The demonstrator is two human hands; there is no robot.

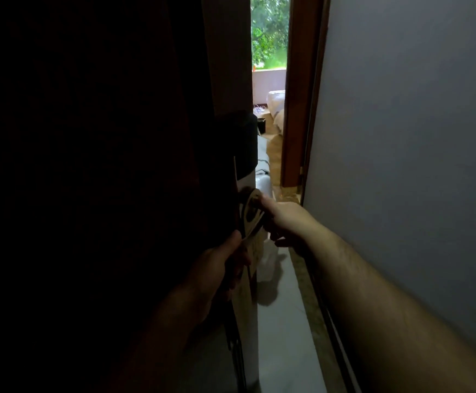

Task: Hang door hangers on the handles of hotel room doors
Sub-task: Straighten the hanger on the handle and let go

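Note:
A dark wooden door [103,165] stands ajar on the left, seen nearly edge-on. A tan card door hanger [252,219] with a round cut-out sits at the door's edge, right below the black lock housing [241,143]. The handle itself is hidden behind the hanger and my fingers. My right hand [285,219] pinches the top loop of the hanger. My left hand [222,265] grips the hanger's lower part, thumb up against the door edge.
A brown door frame [296,109] and a grey wall [415,165] close in on the right. Through the gap I see a white floor [282,321], a bed [276,106], a dark bin [260,125] and a window with green trees.

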